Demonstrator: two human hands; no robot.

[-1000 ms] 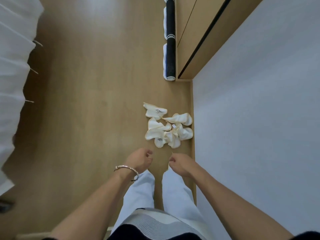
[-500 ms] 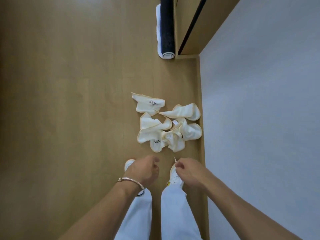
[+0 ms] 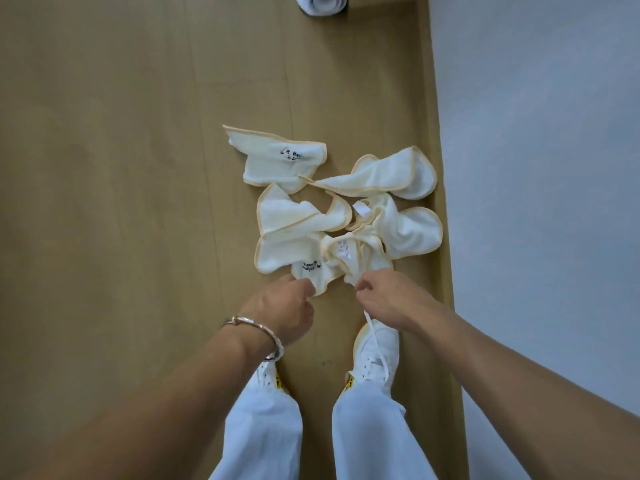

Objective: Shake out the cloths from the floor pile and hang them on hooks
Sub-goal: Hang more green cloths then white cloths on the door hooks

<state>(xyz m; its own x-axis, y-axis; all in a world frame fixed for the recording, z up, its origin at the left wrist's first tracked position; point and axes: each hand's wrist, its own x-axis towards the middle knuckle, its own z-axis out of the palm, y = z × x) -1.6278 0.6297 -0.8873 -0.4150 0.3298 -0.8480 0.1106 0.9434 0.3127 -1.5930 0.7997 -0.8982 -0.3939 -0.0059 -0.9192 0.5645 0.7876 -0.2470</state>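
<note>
Left hand [image 3: 284, 306], fingers curled, knuckles up, fingertips right at the near hem of a cream-white cloth with small black print [image 3: 310, 268]. Touching the hem; can't tell whether it actually pinches the fabric. Thin silver bangle [image 3: 256, 329] on that wrist.

Right hand [image 3: 384, 296] also curled, fingertips against the near edge of a crumpled cream-white cloth with a white sewn label [image 3: 346, 254], just beside the printed one. Grip there can't be told either. Both hands sit side by side, apart, at the near side of the pile.

Pile of cream-white cloths with pale orange hems [image 3: 294, 216] lies flat on the tan wooden floor [image 3: 121, 168], spread out beyond the hands, close to the floor's right edge where it meets the pale grey wall [image 3: 536, 168]. Rightmost cloths lie at or almost at the skirting strip. All cloths are on the floor.

Below the hands: white lace-up sneaker [image 3: 377, 351] under the right wrist, loose white trousers [image 3: 263, 438] covering both legs.

Rolled white and dark fabric [image 3: 320, 3] at the floor's far edge, well apart from the pile.
</note>
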